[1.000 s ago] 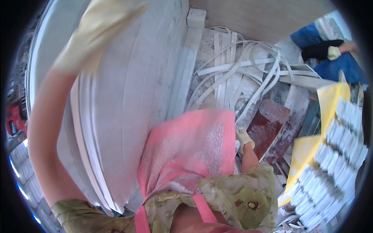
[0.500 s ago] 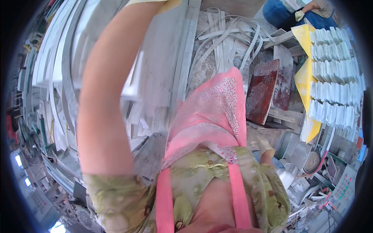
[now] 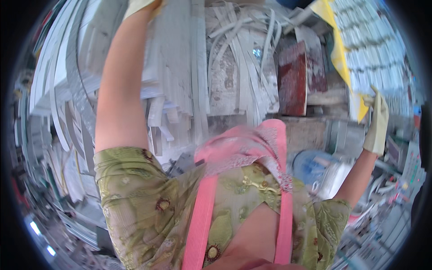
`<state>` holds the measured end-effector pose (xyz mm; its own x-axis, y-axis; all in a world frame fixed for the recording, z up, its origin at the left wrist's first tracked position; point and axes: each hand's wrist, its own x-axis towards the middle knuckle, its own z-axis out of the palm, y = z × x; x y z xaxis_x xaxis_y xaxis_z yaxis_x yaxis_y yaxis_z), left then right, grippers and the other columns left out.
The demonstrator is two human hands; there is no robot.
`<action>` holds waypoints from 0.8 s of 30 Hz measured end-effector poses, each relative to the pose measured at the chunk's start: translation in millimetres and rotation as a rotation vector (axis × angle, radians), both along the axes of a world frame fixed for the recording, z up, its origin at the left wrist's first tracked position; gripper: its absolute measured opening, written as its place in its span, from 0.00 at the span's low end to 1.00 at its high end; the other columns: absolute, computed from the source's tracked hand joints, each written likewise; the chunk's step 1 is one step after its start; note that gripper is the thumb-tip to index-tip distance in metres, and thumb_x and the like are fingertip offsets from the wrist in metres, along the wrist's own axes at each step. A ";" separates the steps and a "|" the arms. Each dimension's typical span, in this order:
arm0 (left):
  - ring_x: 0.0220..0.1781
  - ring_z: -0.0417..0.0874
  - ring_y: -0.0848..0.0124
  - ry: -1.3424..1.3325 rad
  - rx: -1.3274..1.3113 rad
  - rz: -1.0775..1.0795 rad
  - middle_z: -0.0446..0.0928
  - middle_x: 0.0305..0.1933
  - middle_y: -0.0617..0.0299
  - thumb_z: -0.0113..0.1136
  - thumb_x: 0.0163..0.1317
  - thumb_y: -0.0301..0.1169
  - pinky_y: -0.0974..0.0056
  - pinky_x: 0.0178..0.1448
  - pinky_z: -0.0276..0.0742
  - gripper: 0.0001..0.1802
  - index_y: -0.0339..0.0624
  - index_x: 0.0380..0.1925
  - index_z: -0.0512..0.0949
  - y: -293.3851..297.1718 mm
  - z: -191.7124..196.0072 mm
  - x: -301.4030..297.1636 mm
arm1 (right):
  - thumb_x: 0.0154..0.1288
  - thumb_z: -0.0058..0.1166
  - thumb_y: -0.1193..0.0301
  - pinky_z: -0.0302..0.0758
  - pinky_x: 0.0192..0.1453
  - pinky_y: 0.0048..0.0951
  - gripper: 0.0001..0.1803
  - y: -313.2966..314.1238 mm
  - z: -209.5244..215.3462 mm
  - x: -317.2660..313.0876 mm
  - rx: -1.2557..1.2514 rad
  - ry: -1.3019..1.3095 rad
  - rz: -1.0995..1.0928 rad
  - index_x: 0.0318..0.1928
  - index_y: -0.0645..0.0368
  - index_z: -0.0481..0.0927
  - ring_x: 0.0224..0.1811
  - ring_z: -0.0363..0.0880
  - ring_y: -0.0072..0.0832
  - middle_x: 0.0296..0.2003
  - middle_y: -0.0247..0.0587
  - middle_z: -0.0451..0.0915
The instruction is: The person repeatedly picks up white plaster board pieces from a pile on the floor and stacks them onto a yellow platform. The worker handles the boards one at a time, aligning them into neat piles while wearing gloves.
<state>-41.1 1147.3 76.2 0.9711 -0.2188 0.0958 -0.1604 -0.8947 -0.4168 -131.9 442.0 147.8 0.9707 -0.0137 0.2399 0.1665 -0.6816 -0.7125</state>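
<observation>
My left arm reaches straight up. Only the cuff of its pale yellow glove (image 3: 140,4) shows at the top edge, against a tall stack of white strips and boards (image 3: 180,67), and the fingers are cut off. My right hand (image 3: 377,122), in the same kind of glove, is stretched out to the right. Its fingers point up and touch the lower corner of a yellow sheet (image 3: 339,49) that carries rows of small white pieces (image 3: 373,40). A pink cloth (image 3: 245,146) hangs over my green patterned top.
Loose white offcut strips (image 3: 243,40) lie heaped at the top middle. A dark red slab (image 3: 292,81) leans beside them, with grey blocks (image 3: 315,135) below. A blue round object (image 3: 312,164) sits low right. Curved white strips (image 3: 54,103) crowd the left side.
The view has swung down and left. My left arm has gone further up the white stack, and my right hand has come out to the yellow sheet's corner.
</observation>
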 end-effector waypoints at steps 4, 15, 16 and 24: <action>0.49 0.84 0.51 -0.111 0.057 -0.070 0.85 0.48 0.52 0.54 0.68 0.44 0.48 0.52 0.79 0.14 0.53 0.39 0.86 48.5 -27.3 30.5 | 0.80 0.46 0.51 0.73 0.37 0.21 0.26 -125.2 -44.8 -145.4 0.124 0.167 -0.400 0.58 0.61 0.82 0.28 0.79 0.18 0.29 0.35 0.85; 0.55 0.80 0.38 0.146 0.028 0.204 0.81 0.51 0.37 0.44 0.74 0.52 0.46 0.55 0.75 0.30 0.34 0.47 0.82 171.3 -68.3 114.2 | 0.77 0.51 0.59 0.71 0.24 0.24 0.18 -65.9 -288.0 -457.3 0.602 0.455 -1.302 0.44 0.64 0.82 0.17 0.75 0.21 0.21 0.41 0.84; 0.56 0.78 0.37 0.167 0.059 0.217 0.80 0.51 0.36 0.43 0.74 0.53 0.45 0.56 0.75 0.30 0.35 0.46 0.82 173.7 -66.3 113.3 | 0.77 0.51 0.59 0.71 0.23 0.25 0.18 -66.6 -293.5 -456.7 0.624 0.555 -1.294 0.44 0.64 0.82 0.16 0.76 0.22 0.21 0.41 0.84; 0.53 0.81 0.42 -0.020 0.179 0.086 0.82 0.48 0.39 0.47 0.72 0.43 0.45 0.54 0.77 0.22 0.39 0.45 0.84 59.3 -45.0 129.5 | 0.76 0.49 0.59 0.74 0.25 0.25 0.20 -153.0 -294.7 -411.0 0.512 0.608 -1.097 0.43 0.66 0.82 0.18 0.79 0.24 0.21 0.44 0.84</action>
<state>88.4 1206.6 31.3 0.9853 -0.1500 0.0822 -0.0765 -0.8159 -0.5731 -543.0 289.0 -146.8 0.3514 -0.8007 -0.4851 -0.7171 0.1029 -0.6893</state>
